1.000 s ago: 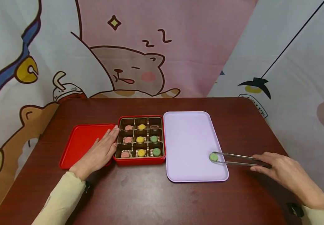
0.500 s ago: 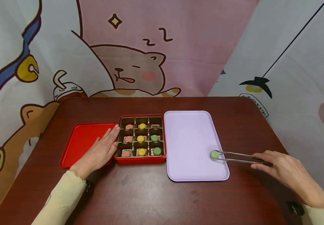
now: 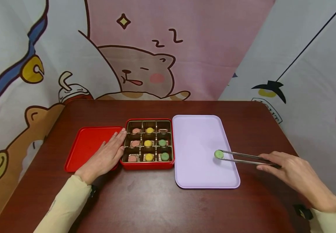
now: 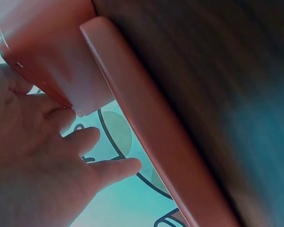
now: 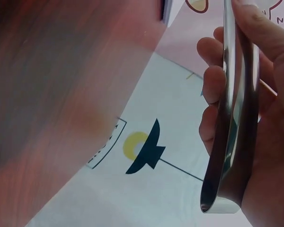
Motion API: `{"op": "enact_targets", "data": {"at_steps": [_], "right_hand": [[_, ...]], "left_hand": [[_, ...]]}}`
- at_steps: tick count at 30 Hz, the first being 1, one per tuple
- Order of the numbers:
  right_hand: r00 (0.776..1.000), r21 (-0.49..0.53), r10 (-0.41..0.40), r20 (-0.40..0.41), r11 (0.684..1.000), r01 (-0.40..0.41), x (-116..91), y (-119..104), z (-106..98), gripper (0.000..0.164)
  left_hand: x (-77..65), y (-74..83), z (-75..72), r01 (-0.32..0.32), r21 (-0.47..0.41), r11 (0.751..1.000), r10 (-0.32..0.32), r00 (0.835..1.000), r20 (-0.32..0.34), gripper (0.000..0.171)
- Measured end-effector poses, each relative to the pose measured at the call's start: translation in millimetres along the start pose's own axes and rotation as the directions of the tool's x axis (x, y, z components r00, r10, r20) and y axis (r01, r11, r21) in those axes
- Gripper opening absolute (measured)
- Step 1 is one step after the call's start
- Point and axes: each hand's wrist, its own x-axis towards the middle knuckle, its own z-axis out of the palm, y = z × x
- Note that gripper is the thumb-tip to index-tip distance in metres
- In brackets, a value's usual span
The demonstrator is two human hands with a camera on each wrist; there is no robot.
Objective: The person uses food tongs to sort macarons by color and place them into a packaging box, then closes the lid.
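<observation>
My right hand (image 3: 296,176) grips metal tongs (image 3: 243,154) between thumb and fingers. A round green candy (image 3: 218,154) is pinched at the tongs' tips, just above the lilac tray (image 3: 197,129), where a faint shadow falls below it. The tongs' bent end (image 5: 222,203) shows in the right wrist view. With fingers extended, my left hand (image 3: 104,160) touches the left side of the red box (image 3: 147,166). Inside the box, a gold divided liner holds pink candies (image 3: 134,143) on the left, yellow candies (image 3: 148,143) in the middle column, and two green candies (image 3: 165,156) on the right.
A red lid (image 3: 90,142) lies left of the box, partly under my left hand. The tray stands close against the box's right side. All rest on a brown table (image 3: 156,200), with a printed cloth (image 3: 203,48) hanging behind its far edge.
The tongs and the green candy have risen slightly off the tray and shifted a little away from me. The left hand keeps its place at the box. The head view has shifted slightly.
</observation>
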Motion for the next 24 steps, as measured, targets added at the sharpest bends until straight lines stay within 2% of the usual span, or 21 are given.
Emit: {"op": "enact_targets", "data": {"at_steps": [14, 24], "right_hand": [[0.989, 0.051, -0.087, -0.120, 0.994, 0.094, 29.1, -19.2, 2.6, 0.044], [0.980, 0.067, -0.113, -0.161, 0.990, 0.125, 49.1, -31.2, 3.5, 0.046]], "left_hand": [[0.1, 0.7, 0.4, 0.005, 0.004, 1.000, -0.005, 1.000, -0.003, 0.065], [-0.2, 1.6, -0.3, 0.005, -0.004, 1.000, -0.005, 1.000, -0.003, 0.065]]}}
